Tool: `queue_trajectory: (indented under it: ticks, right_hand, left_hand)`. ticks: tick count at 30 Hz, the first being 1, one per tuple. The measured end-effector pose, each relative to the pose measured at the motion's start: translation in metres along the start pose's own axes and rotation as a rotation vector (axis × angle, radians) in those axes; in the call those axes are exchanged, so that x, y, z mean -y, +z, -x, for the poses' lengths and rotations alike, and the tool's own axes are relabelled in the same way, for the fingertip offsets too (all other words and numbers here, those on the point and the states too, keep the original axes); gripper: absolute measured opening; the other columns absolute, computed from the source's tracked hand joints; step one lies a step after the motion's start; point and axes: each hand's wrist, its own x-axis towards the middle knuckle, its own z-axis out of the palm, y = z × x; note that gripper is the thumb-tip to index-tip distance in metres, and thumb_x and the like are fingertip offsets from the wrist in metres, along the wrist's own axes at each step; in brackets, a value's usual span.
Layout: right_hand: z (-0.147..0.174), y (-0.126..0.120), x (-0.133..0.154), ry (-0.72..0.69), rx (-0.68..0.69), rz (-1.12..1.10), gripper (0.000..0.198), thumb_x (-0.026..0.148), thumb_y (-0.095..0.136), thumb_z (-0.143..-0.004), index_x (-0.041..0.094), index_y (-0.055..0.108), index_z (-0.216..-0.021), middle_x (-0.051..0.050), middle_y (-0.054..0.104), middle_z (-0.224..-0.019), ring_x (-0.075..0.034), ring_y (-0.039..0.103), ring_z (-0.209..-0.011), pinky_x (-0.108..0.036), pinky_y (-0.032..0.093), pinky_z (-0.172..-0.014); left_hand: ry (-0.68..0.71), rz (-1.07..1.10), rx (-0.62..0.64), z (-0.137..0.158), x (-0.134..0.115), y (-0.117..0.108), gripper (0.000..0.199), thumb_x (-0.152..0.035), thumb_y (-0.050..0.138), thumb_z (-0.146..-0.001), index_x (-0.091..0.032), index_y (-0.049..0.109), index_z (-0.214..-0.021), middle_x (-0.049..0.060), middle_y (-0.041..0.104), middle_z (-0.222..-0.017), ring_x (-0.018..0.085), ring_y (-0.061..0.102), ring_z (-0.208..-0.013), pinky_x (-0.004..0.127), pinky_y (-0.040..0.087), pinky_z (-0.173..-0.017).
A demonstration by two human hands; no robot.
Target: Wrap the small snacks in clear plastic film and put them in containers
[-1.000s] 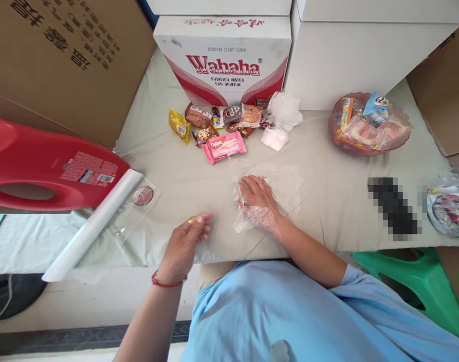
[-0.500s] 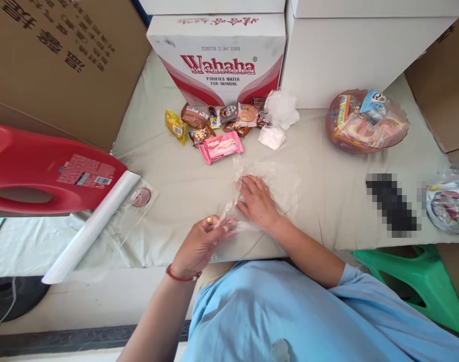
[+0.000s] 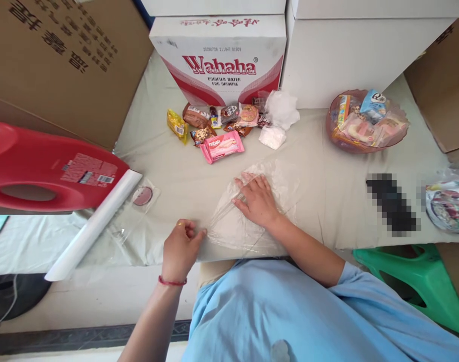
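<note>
A sheet of clear plastic film (image 3: pixel 237 229) lies on the cloth-covered surface in front of me, wrinkled and drawn out toward the left. My left hand (image 3: pixel 182 246) pinches its left corner between thumb and finger, pulling creases into it. Flat on the film rests my right hand (image 3: pixel 257 201), fingers spread, with the fingertips partly under a fold of it. Beyond my hands is a pink wafer packet (image 3: pixel 222 147), and behind that sit several wrapped snacks (image 3: pixel 196 115). Crumpled white plastic (image 3: pixel 282 108) is beside the snacks.
A red jug (image 3: pixel 56 171) lies on the left with a white roll (image 3: pixel 93 226) against it. At the right are a snack bowl (image 3: pixel 365 146), a blurred dark object (image 3: pixel 393 203) and a green stool (image 3: pixel 414 281). The Wahaha box (image 3: pixel 221 65) and other cartons stand behind.
My left hand has moved left, away from my right hand, drawing the film's corner outward. The film is now spread wider. My right hand has stayed nearly in place.
</note>
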Motion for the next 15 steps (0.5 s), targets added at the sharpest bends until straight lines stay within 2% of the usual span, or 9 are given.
queue_trajectory:
  ticks: [2,4,5,6,8,10,11,12,15]
  right_hand:
    - [0.0,0.0,0.004,-0.001,0.015,0.026,0.069,0.054,0.069,-0.094,0.023,0.053,-0.154,-0.016,0.043,-0.166,-0.036,0.037,-0.154,-0.063,0.017,-0.13]
    - [-0.001,0.0,0.006,-0.004,0.034,0.042,0.077,0.056,0.075,-0.09,0.022,0.051,-0.155,-0.017,0.04,-0.167,-0.039,0.035,-0.154,-0.065,0.015,-0.129]
    - [-0.001,0.0,0.007,-0.005,0.042,0.049,0.08,0.055,0.076,-0.088,0.022,0.051,-0.156,-0.018,0.04,-0.167,-0.039,0.035,-0.155,-0.066,0.014,-0.129]
    - [-0.001,0.0,0.007,-0.007,0.046,0.054,0.081,0.055,0.077,-0.088,0.021,0.05,-0.156,-0.019,0.039,-0.167,-0.039,0.034,-0.155,-0.066,0.014,-0.129]
    - [-0.001,0.0,0.006,-0.012,0.048,0.062,0.082,0.054,0.078,-0.088,0.02,0.048,-0.157,-0.019,0.039,-0.167,-0.038,0.033,-0.156,-0.066,0.013,-0.129]
    - [-0.001,0.0,0.006,-0.016,0.048,0.06,0.081,0.052,0.077,-0.089,0.021,0.047,-0.158,-0.019,0.039,-0.167,-0.037,0.032,-0.157,-0.065,0.013,-0.129]
    - [0.0,0.0,0.005,-0.018,0.048,0.057,0.081,0.05,0.077,-0.089,0.021,0.047,-0.158,-0.018,0.038,-0.168,-0.037,0.031,-0.157,-0.065,0.013,-0.129]
    - [0.0,0.0,0.005,-0.02,0.046,0.051,0.08,0.049,0.076,-0.09,0.021,0.046,-0.158,-0.018,0.038,-0.168,-0.037,0.031,-0.157,-0.065,0.013,-0.129]
    - [0.001,0.0,0.004,-0.029,0.043,0.03,0.074,0.047,0.071,-0.094,0.02,0.046,-0.158,-0.017,0.037,-0.169,-0.036,0.031,-0.157,-0.064,0.013,-0.13]
  left_hand:
    - [0.179,-0.157,-0.257,0.012,-0.002,0.009,0.03,-0.039,0.07,-0.077,-0.02,0.063,-0.098,0.01,0.062,-0.097,0.031,0.062,-0.093,0.043,0.048,-0.084]
    - [0.378,-0.207,-0.402,0.022,-0.006,0.018,0.024,-0.03,0.065,-0.082,-0.019,0.067,-0.104,0.018,0.063,-0.112,0.036,0.058,-0.114,0.052,0.043,-0.1]
    - [0.476,-0.208,-0.386,0.025,-0.009,0.022,0.02,-0.026,0.062,-0.085,-0.02,0.069,-0.103,0.019,0.064,-0.115,0.036,0.056,-0.119,0.053,0.04,-0.105]
    - [0.573,-0.198,-0.304,0.027,-0.012,0.025,0.017,-0.022,0.06,-0.087,-0.023,0.071,-0.1,0.017,0.067,-0.115,0.035,0.057,-0.121,0.053,0.038,-0.107]
    - [0.738,-0.149,-0.007,0.026,-0.02,0.03,0.018,-0.018,0.057,-0.089,-0.027,0.072,-0.094,0.012,0.073,-0.112,0.031,0.062,-0.118,0.048,0.041,-0.106]
    - [0.794,-0.117,0.259,0.021,-0.028,0.032,0.02,-0.017,0.054,-0.09,-0.027,0.072,-0.09,0.011,0.076,-0.113,0.028,0.067,-0.11,0.041,0.046,-0.098]
    - [0.772,-0.131,0.321,0.018,-0.032,0.032,0.021,-0.016,0.053,-0.09,-0.026,0.072,-0.092,0.011,0.076,-0.118,0.027,0.069,-0.104,0.039,0.049,-0.091]
    - [0.733,-0.168,0.331,0.014,-0.036,0.032,0.023,-0.016,0.052,-0.09,-0.025,0.072,-0.096,0.012,0.074,-0.125,0.027,0.07,-0.098,0.036,0.05,-0.084]
    - [0.615,-0.337,0.216,0.006,-0.045,0.029,0.03,-0.022,0.051,-0.093,-0.023,0.071,-0.117,0.013,0.066,-0.143,0.025,0.072,-0.088,0.031,0.047,-0.066]
